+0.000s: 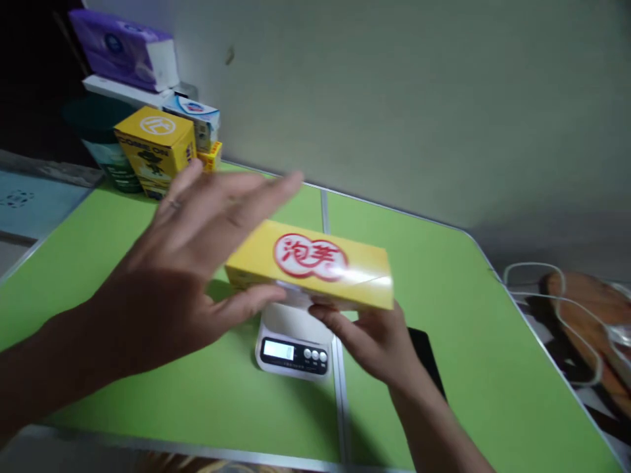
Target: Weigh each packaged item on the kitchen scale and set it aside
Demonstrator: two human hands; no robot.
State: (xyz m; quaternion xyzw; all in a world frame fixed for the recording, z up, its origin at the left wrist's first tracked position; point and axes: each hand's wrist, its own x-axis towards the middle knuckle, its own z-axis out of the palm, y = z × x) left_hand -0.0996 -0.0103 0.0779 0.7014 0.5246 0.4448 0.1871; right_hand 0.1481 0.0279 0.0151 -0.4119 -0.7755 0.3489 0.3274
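Observation:
A yellow box with a red-and-white oval label is held tilted above a white kitchen scale. My right hand grips the box from its lower right side, thumb along the near face and the other fingers hidden behind. At the box's left end is my left hand, its fingers stretched out and the thumb apart, passing in front of the box's left part. Whether it touches the box I cannot tell. The scale's display is lit, but its reading is too blurred to make out.
On the green folding table, a yellow carton, a dark green tub and a white-and-blue box stand back left. A purple tissue pack sits behind them. A black flat object lies right; a white cable hangs beyond the edge.

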